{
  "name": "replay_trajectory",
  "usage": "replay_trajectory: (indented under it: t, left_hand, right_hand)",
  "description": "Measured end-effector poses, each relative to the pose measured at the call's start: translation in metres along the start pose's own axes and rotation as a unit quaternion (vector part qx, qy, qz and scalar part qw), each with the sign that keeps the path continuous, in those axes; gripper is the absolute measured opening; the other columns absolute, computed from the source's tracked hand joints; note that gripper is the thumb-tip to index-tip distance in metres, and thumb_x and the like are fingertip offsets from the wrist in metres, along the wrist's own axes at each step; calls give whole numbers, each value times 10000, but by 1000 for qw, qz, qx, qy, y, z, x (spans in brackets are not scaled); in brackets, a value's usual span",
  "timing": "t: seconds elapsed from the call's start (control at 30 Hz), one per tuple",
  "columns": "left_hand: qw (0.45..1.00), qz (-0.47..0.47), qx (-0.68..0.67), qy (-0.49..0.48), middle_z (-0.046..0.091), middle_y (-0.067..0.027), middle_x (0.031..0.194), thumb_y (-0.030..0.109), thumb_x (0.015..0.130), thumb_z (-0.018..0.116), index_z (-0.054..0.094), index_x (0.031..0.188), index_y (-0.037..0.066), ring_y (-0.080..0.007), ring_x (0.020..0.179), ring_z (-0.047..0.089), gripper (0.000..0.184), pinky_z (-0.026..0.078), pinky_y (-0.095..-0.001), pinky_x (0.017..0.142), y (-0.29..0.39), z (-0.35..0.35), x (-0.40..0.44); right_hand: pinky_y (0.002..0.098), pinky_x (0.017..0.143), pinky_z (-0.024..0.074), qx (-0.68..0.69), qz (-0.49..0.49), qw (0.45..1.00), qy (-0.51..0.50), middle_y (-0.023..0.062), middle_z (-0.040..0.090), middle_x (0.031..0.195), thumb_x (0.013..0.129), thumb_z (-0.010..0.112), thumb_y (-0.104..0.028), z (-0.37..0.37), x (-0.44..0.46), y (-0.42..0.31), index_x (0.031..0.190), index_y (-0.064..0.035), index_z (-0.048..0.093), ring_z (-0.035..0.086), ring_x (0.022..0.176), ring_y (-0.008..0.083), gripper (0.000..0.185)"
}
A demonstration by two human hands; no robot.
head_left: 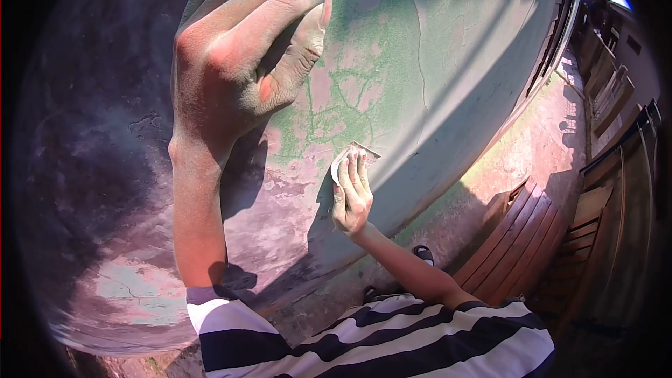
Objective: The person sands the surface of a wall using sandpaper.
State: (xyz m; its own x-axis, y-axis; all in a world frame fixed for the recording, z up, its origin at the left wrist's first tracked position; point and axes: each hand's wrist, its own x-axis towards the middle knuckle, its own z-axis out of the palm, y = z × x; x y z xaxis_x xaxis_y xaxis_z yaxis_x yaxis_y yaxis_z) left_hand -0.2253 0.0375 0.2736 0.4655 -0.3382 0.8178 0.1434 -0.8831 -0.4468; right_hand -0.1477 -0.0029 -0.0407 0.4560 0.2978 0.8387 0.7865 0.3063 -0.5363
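Note:
My left hand (pixel 248 56), coated in pale dust, is raised close to the camera in front of the wall (pixel 448 49). Its fingers are curled and the thumb meets the index finger. Whatever may be inside that hand is hidden. Lower and to the right, my right hand (pixel 352 196) presses a pale, dusty sheet that looks like sandpaper (pixel 365 150) against the wall, fingers together over it. Around the sheet, the wall's worn green and grey coating is cracked and patchy.
A reddish-brown slatted wooden bench (pixel 514 238) stands at the right, with more wooden furniture (pixel 584 245) beyond it. A sandalled foot (pixel 423 255) is on the ground below my right arm. Sunlight and shadow cross the wall.

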Motion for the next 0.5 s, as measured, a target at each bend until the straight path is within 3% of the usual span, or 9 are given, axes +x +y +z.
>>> replay_trajectory:
  t: [0.07, 0.1, 0.27, 0.37, 0.47, 0.5]
  left_hand:
    - [1000, -14, 7, -4, 666, -97, 735, 89, 823, 731, 712, 878, 1, -206, 657, 617, 105, 457, -274, 654, 3, 0, 0]
    - [1000, -24, 11, -8, 665, -98, 737, 90, 823, 731, 712, 879, 2, -208, 658, 618, 106, 457, -274, 655, 6, 2, 0]
    - [999, -47, 12, -8, 664, -102, 743, 93, 822, 732, 711, 882, 3, -214, 662, 619, 110, 458, -276, 657, 8, 4, 1]
    - [1000, -30, -4, 3, 665, -103, 743, 90, 822, 731, 711, 883, 3, -216, 662, 619, 108, 459, -277, 655, 2, 3, -1]
    - [999, -11, -27, 17, 665, -104, 743, 87, 821, 730, 711, 883, 2, -217, 661, 619, 107, 460, -279, 653, -6, 12, 7]
    - [999, -9, -32, 17, 666, -104, 743, 86, 821, 730, 711, 884, 2, -218, 661, 619, 106, 461, -280, 653, -7, 14, 9]
  right_hand:
    - [498, 1145, 278, 1, -19, 1000, 3, 280, 465, 1419, 939, 477, -66, -2, 8, 12, 1316, 102, 530, 326, 1399, 450, 417]
    - [518, 1123, 304, 5, -23, 999, 39, 244, 471, 1433, 938, 517, -109, -4, 29, 9, 1322, 57, 554, 363, 1382, 448, 420]
    - [495, 1150, 248, 50, -45, 988, 139, 233, 423, 1478, 968, 462, -94, -16, 122, -15, 1376, 64, 490, 300, 1426, 422, 439]
    - [506, 1155, 228, 40, -25, 996, 82, 233, 423, 1478, 969, 462, -99, -2, 75, -14, 1367, 64, 502, 292, 1431, 418, 431]
    - [515, 1125, 295, 26, -13, 999, -26, 248, 459, 1442, 939, 517, -135, 2, 12, -19, 1336, 57, 544, 356, 1392, 436, 441]
    - [515, 1119, 305, 30, -28, 999, -18, 251, 470, 1431, 943, 510, -141, 2, 15, -15, 1328, 58, 551, 368, 1384, 436, 436]
